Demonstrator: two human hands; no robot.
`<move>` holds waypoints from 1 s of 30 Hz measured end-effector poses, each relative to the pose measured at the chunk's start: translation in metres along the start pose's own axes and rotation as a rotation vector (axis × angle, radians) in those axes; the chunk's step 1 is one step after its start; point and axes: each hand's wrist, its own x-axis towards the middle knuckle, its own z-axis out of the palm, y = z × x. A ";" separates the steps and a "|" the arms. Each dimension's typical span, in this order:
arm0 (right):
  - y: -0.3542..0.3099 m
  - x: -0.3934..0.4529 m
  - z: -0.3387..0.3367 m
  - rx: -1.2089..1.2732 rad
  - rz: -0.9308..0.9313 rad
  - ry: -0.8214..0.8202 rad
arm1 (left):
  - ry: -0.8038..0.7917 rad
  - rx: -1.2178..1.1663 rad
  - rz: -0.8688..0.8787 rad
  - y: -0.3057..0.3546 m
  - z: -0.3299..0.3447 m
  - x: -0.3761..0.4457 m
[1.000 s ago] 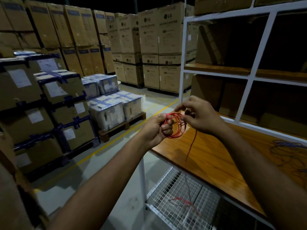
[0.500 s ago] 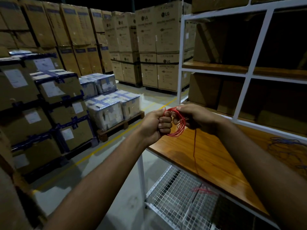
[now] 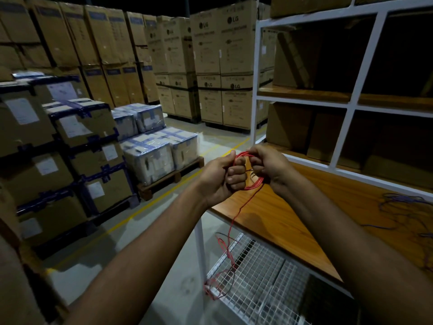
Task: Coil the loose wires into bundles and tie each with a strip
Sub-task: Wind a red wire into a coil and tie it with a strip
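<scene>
A small coil of red wire (image 3: 255,182) is held up over the front left corner of the wooden shelf (image 3: 293,221). My left hand (image 3: 222,177) grips the coil's left side in a fist. My right hand (image 3: 269,168) curls round its right side, fingers closed on the loops. The wire's loose tail (image 3: 230,228) hangs down from the coil to the white mesh shelf (image 3: 260,282) below, where it lies in a tangle. A loose blue wire (image 3: 410,207) lies spread on the wooden shelf at the far right.
A white metal rack frame (image 3: 255,90) holds brown boxes on its upper shelves. Stacks of cardboard cartons (image 3: 210,66) stand behind, and wrapped boxes on a pallet (image 3: 159,151) to the left. A yellow floor line (image 3: 140,212) runs along the aisle.
My right hand has come round from the top of the coil to its right side and closed on it. The hanging tail has been drawn up and swung left.
</scene>
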 end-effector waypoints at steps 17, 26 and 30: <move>0.094 -0.020 -0.034 0.015 0.275 -0.141 | 0.132 -0.062 0.266 0.051 -0.022 0.002; 0.008 -0.064 0.013 -1.046 -0.400 -0.313 | 0.238 0.073 0.259 0.038 -0.025 0.019; -0.016 -0.062 0.007 -0.853 -0.662 -0.078 | 0.280 0.203 0.253 0.022 -0.018 0.017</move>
